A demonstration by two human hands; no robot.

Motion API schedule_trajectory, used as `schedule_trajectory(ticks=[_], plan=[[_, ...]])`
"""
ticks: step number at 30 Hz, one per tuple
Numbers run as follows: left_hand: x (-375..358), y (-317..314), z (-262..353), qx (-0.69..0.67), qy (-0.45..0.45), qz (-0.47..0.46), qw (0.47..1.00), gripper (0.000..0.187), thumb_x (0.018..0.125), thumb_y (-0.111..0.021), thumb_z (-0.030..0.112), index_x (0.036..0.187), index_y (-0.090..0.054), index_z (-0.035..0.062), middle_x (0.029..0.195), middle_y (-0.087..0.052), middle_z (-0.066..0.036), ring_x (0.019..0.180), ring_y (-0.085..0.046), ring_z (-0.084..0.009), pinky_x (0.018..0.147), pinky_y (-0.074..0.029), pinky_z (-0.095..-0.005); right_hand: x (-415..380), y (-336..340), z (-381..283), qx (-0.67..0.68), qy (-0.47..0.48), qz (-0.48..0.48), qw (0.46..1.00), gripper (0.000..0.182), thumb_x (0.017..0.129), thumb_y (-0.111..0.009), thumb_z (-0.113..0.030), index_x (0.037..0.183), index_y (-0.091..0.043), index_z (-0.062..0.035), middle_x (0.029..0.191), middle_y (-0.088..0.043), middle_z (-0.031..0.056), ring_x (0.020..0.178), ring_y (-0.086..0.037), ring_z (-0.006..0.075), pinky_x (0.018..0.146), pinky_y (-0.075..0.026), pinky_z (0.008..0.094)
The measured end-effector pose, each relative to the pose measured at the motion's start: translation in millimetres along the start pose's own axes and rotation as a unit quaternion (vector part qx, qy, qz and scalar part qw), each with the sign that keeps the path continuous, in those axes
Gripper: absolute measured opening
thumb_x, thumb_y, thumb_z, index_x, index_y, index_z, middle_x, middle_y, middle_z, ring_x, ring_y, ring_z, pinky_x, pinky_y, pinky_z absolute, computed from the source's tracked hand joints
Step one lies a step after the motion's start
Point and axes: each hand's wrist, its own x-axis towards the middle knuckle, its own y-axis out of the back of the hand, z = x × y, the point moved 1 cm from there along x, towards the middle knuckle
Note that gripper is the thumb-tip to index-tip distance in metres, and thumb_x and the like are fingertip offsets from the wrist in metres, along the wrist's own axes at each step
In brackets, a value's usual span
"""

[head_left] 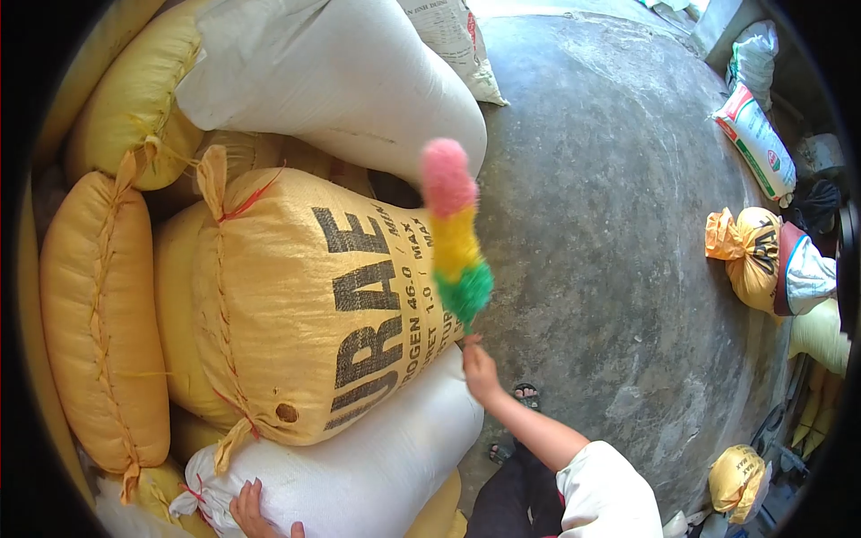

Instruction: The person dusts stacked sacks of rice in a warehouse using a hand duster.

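While the right hand (482,372) is clenched around the handle of a fluffy duster (457,242), the left hand (256,513), fingers loosely spread, rests on a white sack (359,466) at seven o'clock. Near mid-view, the duster's long axis runs almost upright, its pink tip towards twelve, tilted slightly to eleven; a yellow printed sack (278,305) lies at its nine o'clock.

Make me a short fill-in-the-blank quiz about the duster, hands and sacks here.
1. The duster is held in the person's ____ hand.
2. The duster's tip, farthest from its handle, is ____.
3. The duster's middle band is ____.
4. The left hand is at a ____ sack.

Missing words: right; pink; yellow; white.
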Motion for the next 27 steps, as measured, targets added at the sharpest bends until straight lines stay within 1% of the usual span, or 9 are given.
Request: schedule_trajectory(ticks=[6, 8, 11, 12, 14, 17, 21, 24, 27], plan=[[-6, -3, -3, -0.021, -0.009, 0.038, 0.999, 0.071, 0.075, -0.054, 0.041, 0.128, -0.031, -0.0012, 0.123, -0.048, -0.016, 0.116, -0.040, -0.0316, 0.095, -0.025, -0.0442, -74, -30, 43, -0.090, 0.099, -0.201, 0.971, 0.030, 0.091, -0.039, -0.024, 0.103, -0.050, 0.0004, 0.091, -0.057, 0.0214, 0.085, -0.055, 0.0376, 0.071, -0.044, 0.0397], [-7, 1, 2, -0.029, -0.014, 0.061, 0.998, 0.068, 0.076, -0.053, 0.041, 0.126, -0.034, -0.0003, 0.120, -0.050, -0.015, 0.110, -0.043, -0.0304, 0.095, -0.025, -0.0434, -97, -30, 110, -0.186, -0.028, -0.101, 0.977, 0.039, 0.091, -0.036, -0.030, 0.113, -0.047, 0.0006, 0.098, -0.057, 0.0224, 0.090, -0.056, 0.0366, 0.073, -0.044, 0.0391], [-11, -1, 1, -0.030, -0.001, 0.066, 0.997, 0.067, 0.073, -0.054, 0.039, 0.124, -0.037, -0.0009, 0.116, -0.051, -0.016, 0.108, -0.043, -0.0322, 0.096, -0.023, -0.0441, -85, -26, 201, -0.085, -0.281, 0.072, 0.953, 0.061, 0.092, -0.026, -0.046, 0.070, -0.055, 0.0034, 0.052, -0.053, 0.0149, 0.048, -0.056, 0.0307, 0.047, -0.044, 0.0408], [-17, -7, 1, -0.032, 0.024, 0.056, 0.998, 0.071, 0.067, -0.055, 0.037, 0.123, -0.036, -0.0024, 0.114, -0.051, -0.018, 0.110, -0.040, -0.0353, 0.098, -0.021, -0.0456, -70, -3, 164, -0.099, -0.522, -0.148, 0.834, 0.067, 0.090, -0.024, -0.052, 0.061, -0.053, 0.0010, 0.044, -0.047, 0.0123, 0.043, -0.054, 0.0282, 0.046, -0.044, 0.0377], [-20, -10, -3, -0.035, 0.014, 0.067, 0.997, 0.069, 0.065, -0.057, 0.035, 0.121, -0.038, -0.0024, 0.114, -0.051, -0.018, 0.109, -0.041, -0.0351, 0.096, -0.023, -0.0465, -81, -17, 131, -0.071, -0.339, 0.040, 0.937, 0.061, 0.091, -0.028, -0.048, 0.059, -0.048, -0.0008, 0.044, -0.044, 0.0076, 0.040, -0.049, 0.0234, 0.043, -0.040, 0.0356], [-15, -12, -6, -0.028, -0.008, 0.080, 0.996, 0.071, 0.063, -0.059, 0.030, 0.122, -0.036, -0.0036, 0.115, -0.050, -0.018, 0.107, -0.042, -0.0350, 0.094, -0.025, -0.0460, -90, -38, 106, 0.014, -0.113, 0.062, 0.992, 0.052, 0.092, -0.031, -0.043, 0.065, -0.047, -0.0008, 0.050, -0.043, 0.0055, 0.045, -0.045, 0.0184, 0.046, -0.038, 0.0329], [-15, -9, 0, -0.031, -0.024, 0.097, 0.995, 0.072, 0.062, -0.060, 0.023, 0.123, -0.035, -0.0034, 0.116, -0.049, -0.018, 0.108, -0.043, -0.0339, 0.094, -0.026, -0.0443, -138, -39, 43, -0.038, 0.012, -0.102, 0.994, 0.044, 0.092, -0.034, -0.037, 0.087, -0.052, 0.0034, 0.068, -0.054, 0.0204, 0.066, -0.055, 0.0343, 0.061, -0.041, 0.0402], [-17, -8, 1, -0.037, -0.031, 0.112, 0.992, 0.072, 0.060, -0.062, 0.022, 0.123, -0.036, -0.0015, 0.115, -0.050, -0.016, 0.110, -0.043, -0.0319, 0.095, -0.026, -0.0441, -161, -48, 103, -0.086, -0.050, -0.023, 0.995, 0.047, 0.092, -0.032, -0.039, 0.089, -0.051, 0.0035, 0.069, -0.054, 0.0228, 0.068, -0.056, 0.0350, 0.062, -0.041, 0.0407], [-19, -4, 3, -0.048, -0.043, 0.115, 0.991, 0.072, 0.063, -0.062, 0.019, 0.127, -0.034, 0.0019, 0.115, -0.051, -0.014, 0.106, -0.042, -0.0312, 0.095, -0.027, -0.0400, -161, -40, 143, -0.060, -0.268, -0.062, 0.960, 0.045, 0.092, -0.029, -0.041, 0.078, -0.047, -0.0020, 0.059, -0.049, 0.0137, 0.049, -0.049, 0.0255, 0.046, -0.038, 0.0371]])
